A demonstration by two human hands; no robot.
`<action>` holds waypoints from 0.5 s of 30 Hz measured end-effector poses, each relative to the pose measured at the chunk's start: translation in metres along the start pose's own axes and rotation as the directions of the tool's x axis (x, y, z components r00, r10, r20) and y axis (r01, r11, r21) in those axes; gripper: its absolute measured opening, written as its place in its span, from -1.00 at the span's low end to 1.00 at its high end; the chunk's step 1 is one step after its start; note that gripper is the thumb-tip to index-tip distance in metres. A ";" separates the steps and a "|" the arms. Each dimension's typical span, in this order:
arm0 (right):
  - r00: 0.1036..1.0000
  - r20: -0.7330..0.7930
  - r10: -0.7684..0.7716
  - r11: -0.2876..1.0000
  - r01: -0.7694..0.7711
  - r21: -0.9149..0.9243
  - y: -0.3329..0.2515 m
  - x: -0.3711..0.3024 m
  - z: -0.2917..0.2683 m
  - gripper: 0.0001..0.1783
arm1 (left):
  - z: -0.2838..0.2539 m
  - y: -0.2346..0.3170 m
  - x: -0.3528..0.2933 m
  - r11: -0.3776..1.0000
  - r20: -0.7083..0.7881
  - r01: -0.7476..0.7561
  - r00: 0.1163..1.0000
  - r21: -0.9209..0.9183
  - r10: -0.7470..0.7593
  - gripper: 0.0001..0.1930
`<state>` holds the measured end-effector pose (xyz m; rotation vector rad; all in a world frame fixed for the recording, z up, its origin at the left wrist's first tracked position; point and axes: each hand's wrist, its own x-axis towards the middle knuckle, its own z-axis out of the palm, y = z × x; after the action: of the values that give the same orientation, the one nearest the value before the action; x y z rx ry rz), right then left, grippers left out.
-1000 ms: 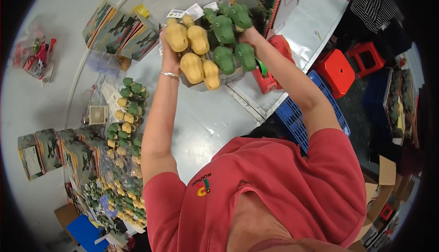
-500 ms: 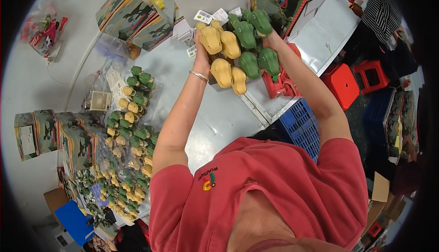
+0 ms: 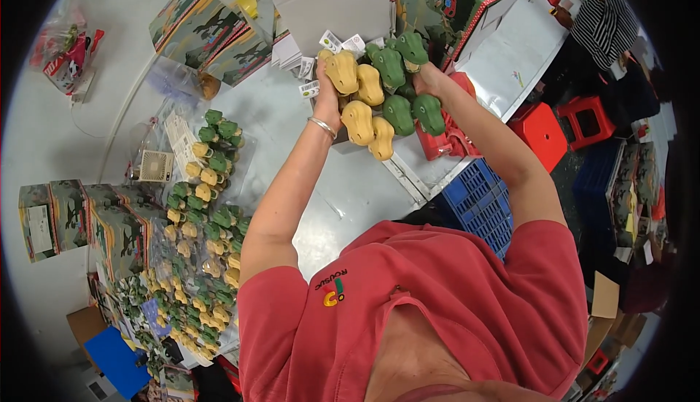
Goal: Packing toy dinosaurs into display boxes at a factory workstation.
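Observation:
A tight cluster of dinosaur-head toys is pressed between my two hands above the far part of the table. Yellow dinosaur toys (image 3: 357, 123) make up its left half, with my left hand (image 3: 327, 97) closed against their outer side. My right hand (image 3: 429, 81) grips the green dinosaur toys (image 3: 398, 115) on the other side. The toys hide most of my fingers. White tags (image 3: 309, 90) stick out at the cluster's far and left edges. Just beyond stands a carton with a raised pale flap (image 3: 335, 12).
Many more yellow and green toys (image 3: 208, 176) lie in plastic on the left of the table. Camouflage-print boxes (image 3: 445, 8) stand at the back. Right of my hands is a red plastic item (image 3: 456, 139); a blue crate (image 3: 477, 201) and red stool (image 3: 541, 133) are lower.
My hands have brought the toy cluster slightly toward me and a little closer together. More of the pale carton flap shows behind it.

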<state>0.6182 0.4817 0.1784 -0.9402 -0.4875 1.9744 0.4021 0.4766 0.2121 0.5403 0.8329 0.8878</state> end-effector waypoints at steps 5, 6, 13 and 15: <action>0.990 -0.141 -0.013 0.991 -0.006 -0.131 -0.004 -0.004 0.014 -0.42 | -0.012 -0.006 0.000 0.999 0.021 0.047 0.999 -0.001 -0.047 -0.27; 0.989 -0.146 -0.020 0.991 0.000 -0.133 0.001 0.009 0.003 -0.42 | -0.017 -0.012 0.004 0.999 0.030 0.049 0.998 0.000 -0.048 -0.27; 0.917 -0.400 -0.006 0.957 -0.111 -0.267 0.020 0.057 -0.028 -0.35 | -0.032 -0.016 0.024 0.997 -0.095 0.073 0.993 -0.029 -0.075 -0.32; 0.949 -0.315 0.021 0.962 -0.104 -0.251 0.023 0.063 -0.030 -0.36 | -0.043 -0.022 0.038 0.994 -0.160 0.102 0.981 -0.031 -0.106 -0.35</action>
<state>0.6076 0.5217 0.1181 -1.4242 -0.5538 1.7988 0.3905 0.4995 0.1560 0.4048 0.9880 0.8514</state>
